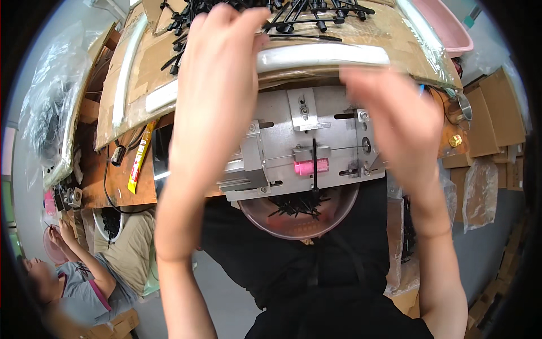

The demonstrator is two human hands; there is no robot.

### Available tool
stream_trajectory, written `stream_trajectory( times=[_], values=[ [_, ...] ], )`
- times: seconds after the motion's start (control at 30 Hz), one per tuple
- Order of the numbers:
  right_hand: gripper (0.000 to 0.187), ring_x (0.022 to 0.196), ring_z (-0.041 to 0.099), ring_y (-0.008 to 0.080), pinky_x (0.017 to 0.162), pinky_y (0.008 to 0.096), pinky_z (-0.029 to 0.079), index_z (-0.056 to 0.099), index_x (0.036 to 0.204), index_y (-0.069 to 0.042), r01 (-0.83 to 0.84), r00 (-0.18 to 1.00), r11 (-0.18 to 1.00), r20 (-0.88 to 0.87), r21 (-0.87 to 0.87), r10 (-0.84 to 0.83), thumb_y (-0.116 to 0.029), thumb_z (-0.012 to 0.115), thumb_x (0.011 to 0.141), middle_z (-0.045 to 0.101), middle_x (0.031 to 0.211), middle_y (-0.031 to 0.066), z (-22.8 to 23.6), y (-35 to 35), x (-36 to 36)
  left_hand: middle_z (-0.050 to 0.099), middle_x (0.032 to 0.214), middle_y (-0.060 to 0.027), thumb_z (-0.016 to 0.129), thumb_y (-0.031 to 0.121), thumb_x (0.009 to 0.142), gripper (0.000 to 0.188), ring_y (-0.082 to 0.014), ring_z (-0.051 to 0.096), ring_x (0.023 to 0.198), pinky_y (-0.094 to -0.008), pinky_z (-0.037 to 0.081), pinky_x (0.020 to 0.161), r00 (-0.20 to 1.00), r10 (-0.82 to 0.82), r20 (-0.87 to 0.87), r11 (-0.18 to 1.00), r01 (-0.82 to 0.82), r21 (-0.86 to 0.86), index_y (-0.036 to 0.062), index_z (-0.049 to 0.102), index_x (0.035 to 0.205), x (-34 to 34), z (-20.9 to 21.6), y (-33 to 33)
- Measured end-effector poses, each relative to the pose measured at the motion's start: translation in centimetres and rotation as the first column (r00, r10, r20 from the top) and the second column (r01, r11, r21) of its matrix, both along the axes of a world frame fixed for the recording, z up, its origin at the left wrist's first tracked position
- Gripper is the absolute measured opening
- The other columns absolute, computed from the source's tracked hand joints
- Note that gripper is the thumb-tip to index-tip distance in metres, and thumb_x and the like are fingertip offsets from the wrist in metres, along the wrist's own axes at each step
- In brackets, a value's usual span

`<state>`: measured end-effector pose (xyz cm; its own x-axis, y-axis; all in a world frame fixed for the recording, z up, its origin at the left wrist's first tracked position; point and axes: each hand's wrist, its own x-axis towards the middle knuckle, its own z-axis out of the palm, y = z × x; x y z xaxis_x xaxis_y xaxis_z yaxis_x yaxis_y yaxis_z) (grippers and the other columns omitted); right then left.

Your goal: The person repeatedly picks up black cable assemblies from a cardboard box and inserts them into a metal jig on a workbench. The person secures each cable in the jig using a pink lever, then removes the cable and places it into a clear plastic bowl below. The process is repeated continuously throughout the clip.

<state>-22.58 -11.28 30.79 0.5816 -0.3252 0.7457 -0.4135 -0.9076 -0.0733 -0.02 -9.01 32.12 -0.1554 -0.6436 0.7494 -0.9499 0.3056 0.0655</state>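
My left hand [226,51] reaches over a pile of black plastic rods with knobbed ends [322,14] on the cardboard. Its fingers bend at the pile's edge; whether they grip a rod is unclear. Motion smears my right hand [395,110], which hovers above the right side of a metal fixture [339,127]. One black rod [314,164] stretches from front to back across the fixture's middle, over a bright pink cylinder [305,168] and a thin taut wire. Below the fixture's front edge, a translucent pinkish bowl [299,230] holds several black pieces.
White padded strips [322,55] edge the cardboard sheet [158,62]. A yellow packet [141,158] lies on the wooden table to the left, near a black cable. At the right are a metal cup [464,106] and cardboard boxes [497,113]. Another person [84,282] sits at lower left.
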Motion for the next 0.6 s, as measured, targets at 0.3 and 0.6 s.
stream_trajectory(
  times=[0.3,0.6],
  values=[
    [0.006,0.085,0.062,0.0332,0.076,0.0405,0.049,0.064,0.083,-0.003,0.224,0.942,0.972,-0.271,0.068,-0.198,-0.008,0.064,0.081,0.060,0.087,0.0126,3.6,-10.5,2.2,0.066,0.091,-0.0178,0.076,0.004,0.074,0.030,-0.0306,0.065,0.089,-0.0352,0.051,0.079,0.979,0.184,0.094,0.911,-0.205,0.357,-0.0015,0.069,0.103,-0.2,6.2,-2.2],
    [0.012,0.075,0.062,0.0172,0.067,0.0317,0.050,0.064,0.101,-0.001,-0.021,0.921,0.863,0.345,0.505,-0.180,-0.007,0.059,0.091,0.064,0.079,0.0078,5.2,-6.1,-0.1,0.061,0.086,-0.0100,0.065,-0.011,0.072,0.051,-0.0217,0.060,0.075,-0.0330,0.051,0.070,0.977,0.024,-0.212,0.979,0.020,0.201,0.0030,0.066,0.121,-3.4,-1.4,8.8]
  ],
)
